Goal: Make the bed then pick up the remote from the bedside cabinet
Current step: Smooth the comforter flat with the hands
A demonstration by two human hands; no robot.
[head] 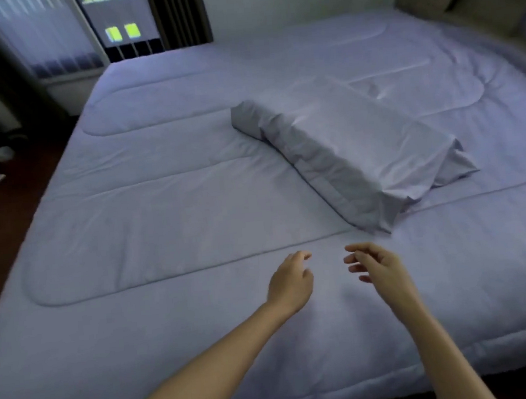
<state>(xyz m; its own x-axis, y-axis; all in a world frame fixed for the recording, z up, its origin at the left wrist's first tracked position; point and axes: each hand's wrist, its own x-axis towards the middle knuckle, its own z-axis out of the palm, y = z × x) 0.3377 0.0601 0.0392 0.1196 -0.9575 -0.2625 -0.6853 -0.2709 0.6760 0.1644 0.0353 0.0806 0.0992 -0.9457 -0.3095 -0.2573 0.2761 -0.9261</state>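
Observation:
A wide bed [162,227] covered by a smooth pale blue quilted duvet fills the view. A pillow [346,147] in a matching pale blue case lies diagonally across the middle of the duvet. My left hand [291,281] hovers over the duvet just short of the pillow's near end, fingers loosely curled and holding nothing. My right hand [377,267] is beside it, a small gap between them, fingers relaxed and spread, also holding nothing. No remote and no bedside cabinet appear in this view.
A padded beige headboard [467,0] runs along the bed's far right side. Curtains [47,36] and a balcony door [119,24] stand at the back left. Dark floor [0,196] lies to the bed's left, with small pale objects on it.

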